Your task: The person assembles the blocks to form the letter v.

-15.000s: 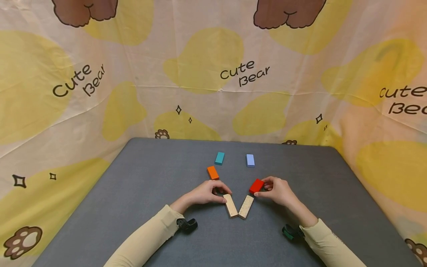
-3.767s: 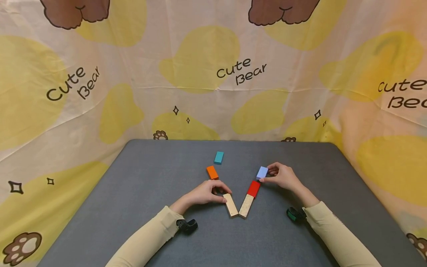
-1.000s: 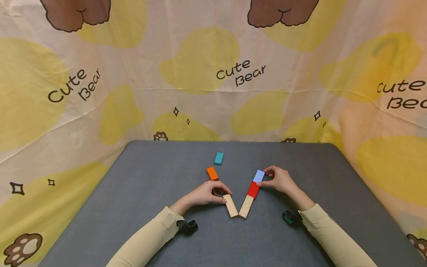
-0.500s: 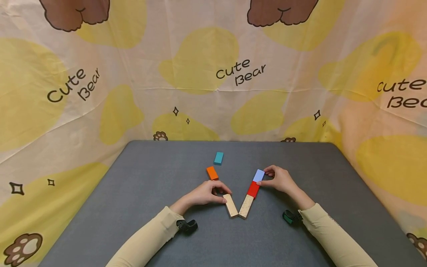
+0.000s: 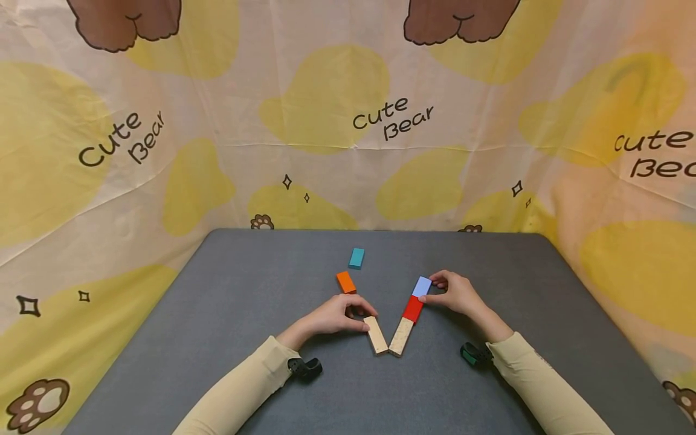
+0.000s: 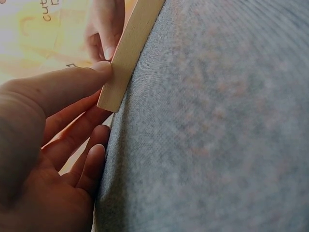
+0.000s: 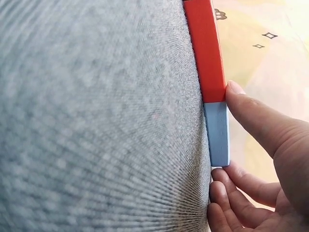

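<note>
My left hand pinches the far end of a plain wooden block, its thumb on the block's side in the left wrist view. A second plain wooden block meets it at the near end, so the two make a V on the table. Beyond this second block lies a red block, then a light blue block, end to end in one slanting row. My right hand has its thumb where red and blue meet, and its forefinger at the blue block's far end.
An orange block lies just past my left hand. Farther back is a teal block. The grey table backs onto a hanging cloth printed with bears, which also stands at both sides.
Since the oldest frame, the red block has been set against the right wooden block, and the light blue one brought from the back to the red one's end. My left hand has stayed put.
</note>
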The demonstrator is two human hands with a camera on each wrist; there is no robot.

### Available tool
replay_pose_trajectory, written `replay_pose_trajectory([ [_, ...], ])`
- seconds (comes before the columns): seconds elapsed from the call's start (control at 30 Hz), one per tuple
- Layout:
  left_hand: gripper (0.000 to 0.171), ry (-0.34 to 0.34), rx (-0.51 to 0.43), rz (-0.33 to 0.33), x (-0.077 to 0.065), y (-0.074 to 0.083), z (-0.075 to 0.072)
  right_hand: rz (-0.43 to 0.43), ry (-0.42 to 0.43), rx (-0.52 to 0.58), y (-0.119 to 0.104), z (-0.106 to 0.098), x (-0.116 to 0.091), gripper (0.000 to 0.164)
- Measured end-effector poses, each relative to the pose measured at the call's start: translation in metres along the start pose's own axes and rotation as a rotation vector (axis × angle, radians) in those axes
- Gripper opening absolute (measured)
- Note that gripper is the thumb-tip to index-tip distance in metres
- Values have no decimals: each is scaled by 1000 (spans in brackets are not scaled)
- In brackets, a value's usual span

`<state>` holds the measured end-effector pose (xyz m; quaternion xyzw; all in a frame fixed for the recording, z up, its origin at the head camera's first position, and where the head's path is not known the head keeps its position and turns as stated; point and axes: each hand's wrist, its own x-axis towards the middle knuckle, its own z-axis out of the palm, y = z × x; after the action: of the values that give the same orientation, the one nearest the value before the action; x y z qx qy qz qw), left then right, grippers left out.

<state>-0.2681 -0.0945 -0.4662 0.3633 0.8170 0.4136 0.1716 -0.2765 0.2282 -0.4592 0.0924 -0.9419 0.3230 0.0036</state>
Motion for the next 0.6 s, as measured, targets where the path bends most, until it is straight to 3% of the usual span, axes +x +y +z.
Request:
replay_pose_trajectory([
  [0.23, 31, -7, -31, 22, -8, 27, -8, -10, -5, 1, 3, 1, 2, 63],
  [0.47, 31, 28, -28, 12, 3, -3, -2, -9, -17, 3, 6, 1, 4, 63],
  [0.6, 27, 74, -38, 22, 6, -8, -3, -7, -24, 2, 6, 1, 4, 63],
])
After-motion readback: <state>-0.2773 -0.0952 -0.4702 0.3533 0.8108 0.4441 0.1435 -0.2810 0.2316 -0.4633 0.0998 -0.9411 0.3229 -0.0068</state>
